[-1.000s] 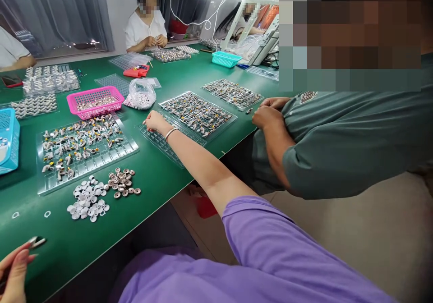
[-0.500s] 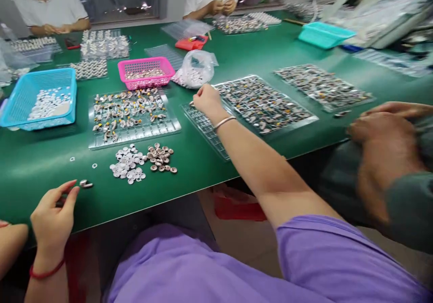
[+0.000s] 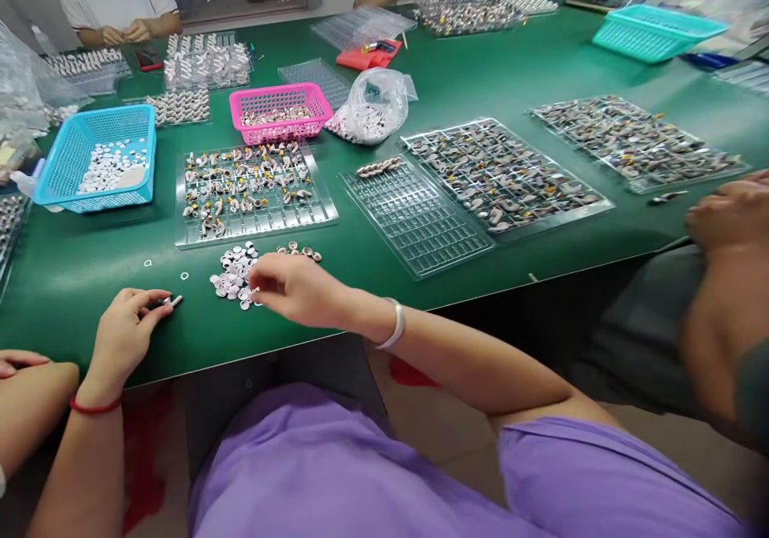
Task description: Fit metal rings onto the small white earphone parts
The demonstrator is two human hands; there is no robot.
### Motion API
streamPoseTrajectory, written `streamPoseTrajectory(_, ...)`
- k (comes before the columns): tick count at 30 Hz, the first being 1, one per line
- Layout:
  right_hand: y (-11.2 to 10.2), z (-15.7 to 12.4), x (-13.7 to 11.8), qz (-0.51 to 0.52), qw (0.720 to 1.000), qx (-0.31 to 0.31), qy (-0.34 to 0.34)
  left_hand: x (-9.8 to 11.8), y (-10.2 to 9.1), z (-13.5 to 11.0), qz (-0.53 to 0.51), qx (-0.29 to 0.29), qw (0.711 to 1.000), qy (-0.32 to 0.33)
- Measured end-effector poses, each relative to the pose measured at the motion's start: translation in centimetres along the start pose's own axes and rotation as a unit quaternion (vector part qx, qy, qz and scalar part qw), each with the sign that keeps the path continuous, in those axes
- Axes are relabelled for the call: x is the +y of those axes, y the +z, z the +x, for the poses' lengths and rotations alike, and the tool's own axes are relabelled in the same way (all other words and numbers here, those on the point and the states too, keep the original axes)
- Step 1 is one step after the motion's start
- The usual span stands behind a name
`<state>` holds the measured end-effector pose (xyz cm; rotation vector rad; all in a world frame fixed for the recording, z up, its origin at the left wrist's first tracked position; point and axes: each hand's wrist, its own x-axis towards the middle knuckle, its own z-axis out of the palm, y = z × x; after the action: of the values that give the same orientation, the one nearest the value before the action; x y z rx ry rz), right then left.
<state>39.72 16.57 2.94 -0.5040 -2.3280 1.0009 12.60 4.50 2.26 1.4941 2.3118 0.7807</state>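
My left hand, a red band on its wrist, pinches a small earbud piece with a pale stem just above the green table. My right hand, wearing a silver bangle, hangs over a pile of white round caps. Its fingers are curved with a gap between them and the thumb; nothing shows in them, though the tips blend into the caps. Behind this hand some beige round caps are partly hidden. A clear compartment tray has a short row of earbud parts at its far end.
Trays of earbud parts lie beyond my hands. Behind them are a blue basket, a pink basket and a plastic bag. Two small white rings lie near my left hand. Co-workers' arms rest at both sides.
My right hand has come back from the clear tray to the white caps. My left hand has closed on the earbud piece that was at its fingertips. The view has shifted slightly.
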Motion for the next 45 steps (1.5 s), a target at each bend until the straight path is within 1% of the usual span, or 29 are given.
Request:
streamPoseTrajectory(2, 2.0, 0.3, -0.1, -0.015, 0.999, -0.003, -0.042, 0.9, 0.2, -0.5, -0.023, -0.007, 1.0, -0.009)
streamPoseTrajectory(4, 3.6, 0.8, -0.1, -0.043, 0.996, 0.011, -0.083, 2.3, 0.5, -1.3, -0.058, -0.029, 0.998, -0.015)
streamPoseTrajectory(7, 4.6, 0.8, -0.1, -0.081, 0.989, 0.028, -0.121, 4.8, 1.1, -2.6, -0.117, -0.077, 0.99, -0.018)
streamPoseTrajectory(11, 3.9, -0.6, -0.4, -0.085, 0.987, 0.057, -0.128, 7.9, 2.0, -3.8, -0.19, -0.111, 0.975, -0.02)
streamPoseTrajectory(14, 3.1, -2.6, -0.9, -0.038, 0.986, 0.119, -0.11, 9.5, 2.9, -4.7, -0.244, -0.116, 0.962, -0.034)
streamPoseTrajectory(16, 2.6, -3.9, -1.3, -0.002, 0.983, 0.162, -0.091, 10.1, 3.6, -5.5, -0.263, -0.121, 0.957, -0.028)
streamPoseTrajectory(17, 2.3, -4.6, -1.4, 0.009, 0.981, 0.174, -0.082, 10.4, 4.0, -5.9, -0.268, -0.123, 0.955, -0.022)
streamPoseTrajectory(21, 1.6, -6.8, -2.0, 0.003, 0.982, 0.178, -0.067, 11.1, 5.4, -7.5, -0.262, -0.135, 0.955, 0.001)
streamPoseTrajectory(24, 1.4, -7.9, -2.1, 0.014, 0.981, 0.186, -0.049, 11.5, 5.9, -8.0, -0.249, -0.133, 0.959, 0.007)
streamPoseTrajectory(26, 1.4, -8.3, -2.3, 0.049, 0.979, 0.194, -0.026, 11.7, 6.1, -8.2, -0.256, -0.133, 0.958, 0.001)
streamPoseTrajectory(30, 1.5, -8.9, -2.6, 0.096, 0.97, 0.225, 0.004, 11.9, 6.4, -8.6, -0.302, -0.142, 0.943, -0.023)
streamPoseTrajectory(33, 1.6, -9.5, -2.8, 0.085, 0.966, 0.243, -0.014, 11.9, 6.7, -9.2, -0.328, -0.135, 0.935, -0.029)
streamPoseTrajectory(37, 1.8, -10.1, -2.9, 0.071, 0.963, 0.253, -0.051, 11.6, 7.2, -10.0, -0.35, -0.128, 0.928, -0.021)
streamPoseTrajectory(45, 2.1, -10.7, -3.1, 0.009, 0.962, 0.259, -0.081, 11.1, 7.0, -10.8, -0.305, -0.098, 0.947, 0.003)
